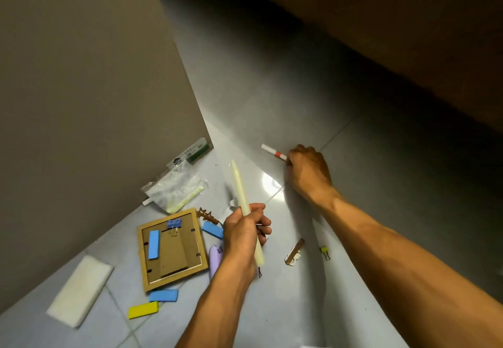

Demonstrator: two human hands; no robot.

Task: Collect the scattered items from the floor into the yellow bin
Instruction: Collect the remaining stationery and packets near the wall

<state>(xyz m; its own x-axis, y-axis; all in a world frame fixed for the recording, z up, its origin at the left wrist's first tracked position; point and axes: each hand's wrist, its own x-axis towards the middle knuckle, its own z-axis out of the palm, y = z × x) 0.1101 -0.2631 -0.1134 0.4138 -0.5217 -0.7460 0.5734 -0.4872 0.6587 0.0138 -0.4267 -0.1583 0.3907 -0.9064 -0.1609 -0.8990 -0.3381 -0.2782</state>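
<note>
Grey floor tiles point(272, 102) fill my view, with a brown panel point(81, 89) standing from 9 to 11 o'clock and dark furniture point(408, 34) at 1 o'clock. I do not see the yellow bin anywhere, so I cannot say where the items must go.

My left hand point(242, 236) is curled around a long cream candle point(242, 200), which points up toward 12 o'clock; I judge it is kept there to free the other hand for the next pickup. My right hand point(307, 170), at 2 o'clock, is closed on a white marker with a red band point(273, 152), low at the floor, its free end pointing to 10 o'clock. Whether the marker is lifted already, I cannot tell.

Many items lie at 7 to 9 o'clock: a wooden photo frame point(171, 249) face down with a blue binder clip point(174, 223) on it, blue blocks point(163, 295), a yellow block point(143, 310), a white sponge point(80, 290), plastic bags point(177, 184) and a purple object point(214, 259). Near my right forearm is a small yellow clip point(324, 251). The task seems far from finished.
</note>
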